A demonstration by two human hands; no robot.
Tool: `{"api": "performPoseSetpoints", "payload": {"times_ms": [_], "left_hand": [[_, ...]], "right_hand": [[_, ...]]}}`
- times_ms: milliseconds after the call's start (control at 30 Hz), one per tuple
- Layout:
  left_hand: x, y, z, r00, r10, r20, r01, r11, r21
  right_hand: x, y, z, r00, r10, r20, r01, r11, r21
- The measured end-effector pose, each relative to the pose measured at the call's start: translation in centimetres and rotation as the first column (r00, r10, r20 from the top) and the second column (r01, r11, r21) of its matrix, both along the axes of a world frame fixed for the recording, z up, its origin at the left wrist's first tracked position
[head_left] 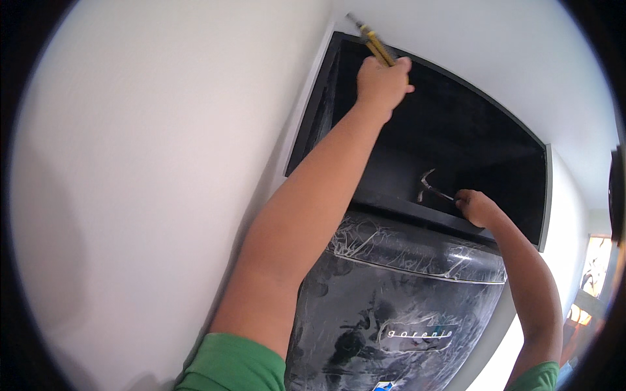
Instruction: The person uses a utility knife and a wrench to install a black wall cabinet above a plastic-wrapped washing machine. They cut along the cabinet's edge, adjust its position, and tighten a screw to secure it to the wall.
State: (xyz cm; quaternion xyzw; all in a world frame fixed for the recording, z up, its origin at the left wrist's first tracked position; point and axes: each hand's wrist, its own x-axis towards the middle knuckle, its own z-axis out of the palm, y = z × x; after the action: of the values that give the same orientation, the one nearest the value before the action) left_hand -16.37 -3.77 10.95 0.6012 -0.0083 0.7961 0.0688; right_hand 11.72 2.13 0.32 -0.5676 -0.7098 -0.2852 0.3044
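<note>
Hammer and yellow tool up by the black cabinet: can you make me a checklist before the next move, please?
1. Hammer held by its handle in the right hand: ok.
2. Yellow tool gripped in the left hand: ok.
3. Right fingers away from the hammer's head: ok.
4. Hammer's head close to the yellow tool: not ok, they are well apart.
5. Yellow tool's tip touching anything: cannot tell.
6. Dark appliance below the cabinet covered: ok, wrinkled clear film lies over it.
</note>
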Motion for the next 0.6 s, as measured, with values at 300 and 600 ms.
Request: {"api": "performPoseSetpoints", "payload": {"times_ms": [300, 600], "left_hand": [[5.0, 1.1, -3.2, 0.96, 0.271, -0.064, -0.264, 0.959, 0.098], [5.1, 2.4, -8.2, 0.612, 0.679, -0.406, -0.742, 0.67, 0.003]], "right_hand": [[0.5, 0.6, 0.3, 0.997, 0.028, 0.068, -0.028, 1.0, -0.003], [2.8, 3.8, 2.2, 0.992, -0.053, -0.115, 0.015, 0.953, -0.304]]}}
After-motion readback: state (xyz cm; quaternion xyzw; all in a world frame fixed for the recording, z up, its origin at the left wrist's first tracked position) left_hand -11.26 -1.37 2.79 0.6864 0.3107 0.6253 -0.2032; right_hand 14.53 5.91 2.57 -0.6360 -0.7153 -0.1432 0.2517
